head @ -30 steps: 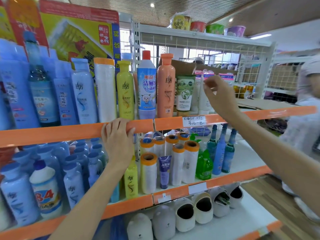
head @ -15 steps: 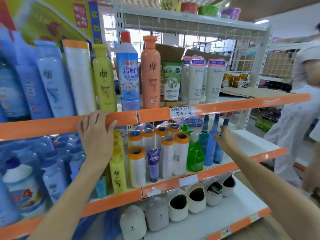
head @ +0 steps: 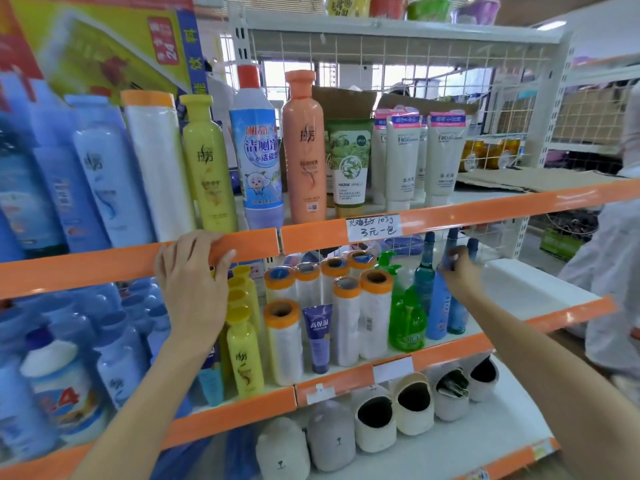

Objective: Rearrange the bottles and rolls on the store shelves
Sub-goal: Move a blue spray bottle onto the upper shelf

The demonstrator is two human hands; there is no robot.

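Observation:
My left hand (head: 194,282) rests on the orange front rail (head: 104,268) of the upper shelf, fingers curled over its edge. My right hand (head: 459,271) reaches into the middle shelf and closes around the neck of a tall blue bottle (head: 438,310), which stands beside a teal bottle (head: 425,271) and a green pump bottle (head: 407,317). White rolls with orange caps (head: 346,320) stand left of these. On the upper shelf stand a white roll (head: 156,168), a yellow bottle (head: 207,168), a blue-white cleaner bottle (head: 258,157) and an orange bottle (head: 303,150).
White facial tubes (head: 405,157) and a green tube (head: 349,164) fill the upper shelf's right part. Blue bottles (head: 86,334) crowd the left. Slippers (head: 375,420) line the bottom shelf. A person in white (head: 613,258) stands at the right.
My right hand has dropped from the upper shelf's white tubes down to the middle shelf and now grips the blue bottle's neck. My left hand stays on the rail.

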